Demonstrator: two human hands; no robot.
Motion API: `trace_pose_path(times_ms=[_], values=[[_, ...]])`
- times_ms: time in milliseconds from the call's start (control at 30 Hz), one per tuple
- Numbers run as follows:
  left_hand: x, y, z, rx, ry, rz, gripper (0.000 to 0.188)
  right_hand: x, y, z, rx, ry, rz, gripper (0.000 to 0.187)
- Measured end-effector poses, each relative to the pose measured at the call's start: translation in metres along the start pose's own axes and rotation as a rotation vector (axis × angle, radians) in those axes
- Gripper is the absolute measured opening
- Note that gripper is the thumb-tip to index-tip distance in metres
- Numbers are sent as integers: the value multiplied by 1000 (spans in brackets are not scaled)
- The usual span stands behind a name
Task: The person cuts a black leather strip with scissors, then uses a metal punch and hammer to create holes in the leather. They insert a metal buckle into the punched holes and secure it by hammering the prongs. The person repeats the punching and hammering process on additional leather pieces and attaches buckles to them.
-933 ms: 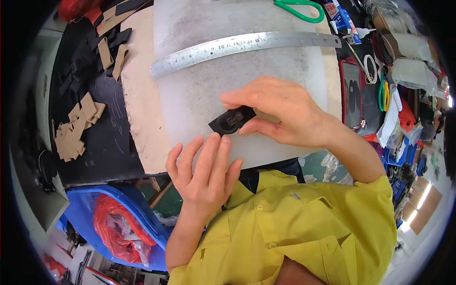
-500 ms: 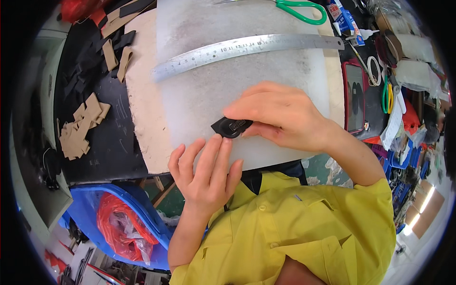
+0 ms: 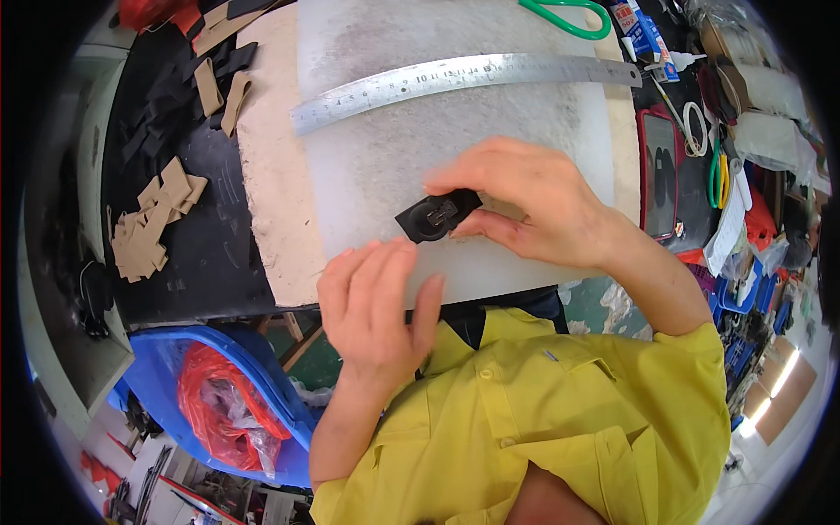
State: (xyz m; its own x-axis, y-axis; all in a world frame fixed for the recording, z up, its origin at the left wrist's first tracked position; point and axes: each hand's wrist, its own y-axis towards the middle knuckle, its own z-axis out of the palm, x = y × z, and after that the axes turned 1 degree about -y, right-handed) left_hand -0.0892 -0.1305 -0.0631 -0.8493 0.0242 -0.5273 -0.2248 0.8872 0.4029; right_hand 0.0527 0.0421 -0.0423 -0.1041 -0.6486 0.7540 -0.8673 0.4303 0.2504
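A small black piece [image 3: 430, 219], four-cornered with a round shape and a little rectangular part on its face, is over the pale work sheet [image 3: 367, 166]. My right hand [image 3: 538, 206] is closed on its right end, thumb below and fingers above. Just below its left corner is my left hand [image 3: 372, 297], fingers stretched out and thumb apart, gripping nothing. Whether the left fingertips touch the piece I cannot tell. A steel ruler [image 3: 464, 72] lies across the sheet beyond both hands.
Green-handled scissors [image 3: 573, 26] are at the far edge. Tan strips [image 3: 153, 227] and black strips [image 3: 162, 118] are piled on the left. A red-edged phone [image 3: 659, 171] lies on the right, near glue boxes [image 3: 643, 39]. Below left stands a blue bin [image 3: 153, 367].
The black piece has turned, showing more of its face. My left fingers have drawn back slightly from it, while my right hand keeps its hold. The view has shifted a little.
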Motion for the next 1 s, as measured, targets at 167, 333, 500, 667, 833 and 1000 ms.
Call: trace_pose_path(times_ms=[167, 333, 500, 667, 833, 1000], values=[[-1, 32, 5, -40, -120, 11, 33, -3, -2, 0, 20, -13, 28, 58], [-1, 38, 6, -7, -82, 38, 33, -3, -13, 0, -130, -26, 14, 43], [-2, 37, 6, -6, -105, 37, 32, 3, -40, -7, -110, -271, -12, 25], [-1, 37, 5, 25, -114, 33, 31, 6, -44, -2, -82, -349, -24, 25], [0, 38, 3, 43, -135, -26, 31, 5, -43, -3, -80, -356, -26, 24], [1, 37, 1, 68, -178, -72, 30, 6, -43, -4, -72, -350, -10, 24]])
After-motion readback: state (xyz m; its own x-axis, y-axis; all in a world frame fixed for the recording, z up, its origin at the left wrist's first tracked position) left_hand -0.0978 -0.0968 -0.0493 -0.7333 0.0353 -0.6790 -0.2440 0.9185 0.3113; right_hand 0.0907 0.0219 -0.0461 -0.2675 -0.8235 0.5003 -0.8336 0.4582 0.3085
